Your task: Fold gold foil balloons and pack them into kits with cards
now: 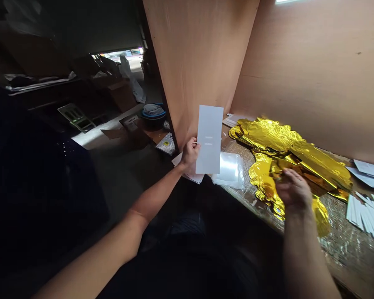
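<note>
My left hand [190,153] is closed on the left edge of a tall white card [209,124], which it holds upright. Two short pale marks cross the card below its middle. My right hand [294,189] is over the pile of flat gold foil balloons [268,135], its thumb and fingers pinched on gold foil. More gold foil [321,218] shows beside that wrist, slightly blurred. Behind the card's lower end lies a stack of clear plastic sleeves [232,170], next to some white sheets [195,177].
White strips [366,216] lie spread at the right, with folded white papers [370,170] behind them. Wooden panels [202,54] wall in the table [345,245] at its back and left. Beyond, on the dark floor, are a tub [152,116] and cardboard boxes [123,93].
</note>
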Action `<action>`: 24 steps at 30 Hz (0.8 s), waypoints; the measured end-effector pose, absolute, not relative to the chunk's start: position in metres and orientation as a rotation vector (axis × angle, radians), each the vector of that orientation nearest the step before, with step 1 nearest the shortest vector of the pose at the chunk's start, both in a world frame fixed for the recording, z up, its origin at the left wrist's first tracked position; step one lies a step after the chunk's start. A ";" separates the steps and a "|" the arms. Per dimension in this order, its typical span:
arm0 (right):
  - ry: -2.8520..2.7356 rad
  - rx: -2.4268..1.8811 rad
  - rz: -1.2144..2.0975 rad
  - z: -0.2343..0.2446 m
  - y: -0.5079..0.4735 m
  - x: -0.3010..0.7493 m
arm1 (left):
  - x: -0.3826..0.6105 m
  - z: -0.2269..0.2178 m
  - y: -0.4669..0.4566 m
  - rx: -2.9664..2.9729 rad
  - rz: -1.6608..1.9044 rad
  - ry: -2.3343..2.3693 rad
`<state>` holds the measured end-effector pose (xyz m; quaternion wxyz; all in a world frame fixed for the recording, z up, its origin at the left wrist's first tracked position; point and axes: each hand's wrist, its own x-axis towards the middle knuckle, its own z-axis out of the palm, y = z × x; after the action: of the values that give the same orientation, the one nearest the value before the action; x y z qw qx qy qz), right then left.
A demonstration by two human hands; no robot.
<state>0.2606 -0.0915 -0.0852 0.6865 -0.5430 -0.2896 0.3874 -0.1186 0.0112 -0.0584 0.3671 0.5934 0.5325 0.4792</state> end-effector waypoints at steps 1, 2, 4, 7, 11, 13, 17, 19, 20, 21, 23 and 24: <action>-0.689 -1.179 0.928 -0.083 -0.103 0.238 | -0.101 -0.062 -0.004 1.455 1.260 1.231; -0.748 -1.163 0.997 -0.080 -0.114 0.215 | -0.082 -0.066 -0.020 1.400 1.255 1.118; -0.872 -1.157 1.073 -0.074 -0.137 0.176 | -0.050 -0.073 -0.053 1.255 1.186 0.926; -0.943 -1.350 1.086 -0.064 -0.171 0.150 | -0.026 -0.075 -0.087 0.977 0.948 0.703; -1.181 -1.612 0.988 -0.049 -0.209 0.169 | -0.026 -0.075 -0.092 0.723 0.548 0.567; -1.395 -1.752 0.780 -0.042 -0.219 0.182 | -0.025 -0.078 -0.090 0.726 0.413 0.567; -1.639 -1.831 0.671 -0.034 -0.228 0.192 | -0.011 -0.076 -0.100 1.060 0.217 0.551; -1.650 -1.762 0.799 -0.032 -0.233 0.193 | -0.004 -0.070 -0.107 1.242 0.106 0.507; -1.624 -1.702 0.890 -0.032 -0.236 0.194 | -0.002 -0.066 -0.110 1.289 0.069 0.491; -1.567 -1.634 1.000 -0.031 -0.240 0.197 | 0.000 -0.063 -0.112 1.307 0.065 0.491; -1.362 -1.507 1.218 -0.032 -0.249 0.206 | 0.002 -0.059 -0.112 1.299 0.099 0.519; -1.240 -1.460 1.300 -0.034 -0.253 0.212 | 0.004 -0.058 -0.111 1.300 0.110 0.527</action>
<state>0.2116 -0.2531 -0.0341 0.4016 -0.5775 -0.4906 0.5143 0.0036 -0.1111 -0.0577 0.7624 0.5979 0.2423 0.0506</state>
